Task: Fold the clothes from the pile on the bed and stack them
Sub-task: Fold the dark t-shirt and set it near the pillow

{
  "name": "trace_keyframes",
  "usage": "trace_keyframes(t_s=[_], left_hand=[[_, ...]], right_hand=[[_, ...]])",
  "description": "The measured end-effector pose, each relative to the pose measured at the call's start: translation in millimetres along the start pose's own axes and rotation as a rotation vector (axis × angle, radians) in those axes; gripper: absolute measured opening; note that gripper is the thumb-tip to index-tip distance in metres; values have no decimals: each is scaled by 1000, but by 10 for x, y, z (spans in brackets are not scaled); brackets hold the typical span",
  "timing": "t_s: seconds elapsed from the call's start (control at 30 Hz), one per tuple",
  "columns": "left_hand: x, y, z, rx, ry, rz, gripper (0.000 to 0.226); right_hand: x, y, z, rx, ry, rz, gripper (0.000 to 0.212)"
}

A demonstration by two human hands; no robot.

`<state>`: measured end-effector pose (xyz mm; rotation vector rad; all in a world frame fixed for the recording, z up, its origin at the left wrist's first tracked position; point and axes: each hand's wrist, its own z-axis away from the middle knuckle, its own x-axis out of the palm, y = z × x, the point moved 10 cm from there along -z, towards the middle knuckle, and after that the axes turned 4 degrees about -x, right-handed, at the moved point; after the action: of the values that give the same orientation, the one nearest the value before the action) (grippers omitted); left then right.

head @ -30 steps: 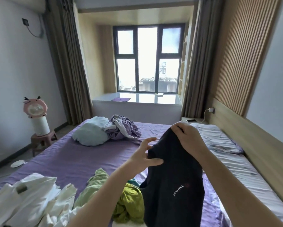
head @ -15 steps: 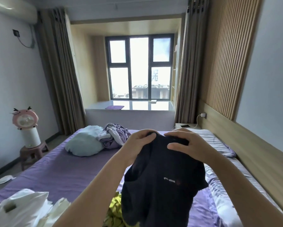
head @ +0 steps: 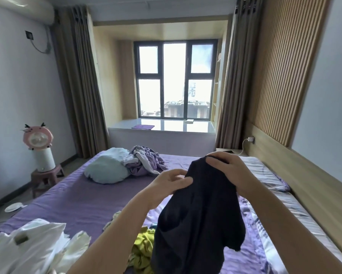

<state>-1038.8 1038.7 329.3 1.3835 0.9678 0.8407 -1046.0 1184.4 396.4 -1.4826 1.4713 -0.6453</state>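
Our left hand (head: 171, 180) has slid off the top edge and now pinches the dark shirt's (head: 201, 214) side; right hand (head: 228, 171) grips its top, above the bed (head: 71, 196). Spreading comes next.

Both my forearms reach forward and up from the bottom of the view, bare to the elbow. My left hand (head: 171, 181) has its fingers curled, pinching the edge of the dark garment (head: 199, 220). My right hand (head: 228, 171) sits higher, palm down, gripping its top.
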Motion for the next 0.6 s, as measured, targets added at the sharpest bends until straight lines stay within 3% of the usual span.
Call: trace_keyframes(t_s=[0.1,0.17,0.33,0.5,0.6], left_hand=[[52,-354,168,-77,-73,-18,19],[13,-511,240,-103,-25,19,27],[-79,-289,172,-5,138,69,15],[-20,54,39,60,124,-61,13],[-102,80,14,70,140,-151,11]], right_hand=[[-37,189,43,141,27,-207,7],[-38,298,82,219,12,-250,8],[-62,429,124,248,20,65,10],[189,401,253,283,-207,-40,47],[212,409,334,292,-312,67,40]])
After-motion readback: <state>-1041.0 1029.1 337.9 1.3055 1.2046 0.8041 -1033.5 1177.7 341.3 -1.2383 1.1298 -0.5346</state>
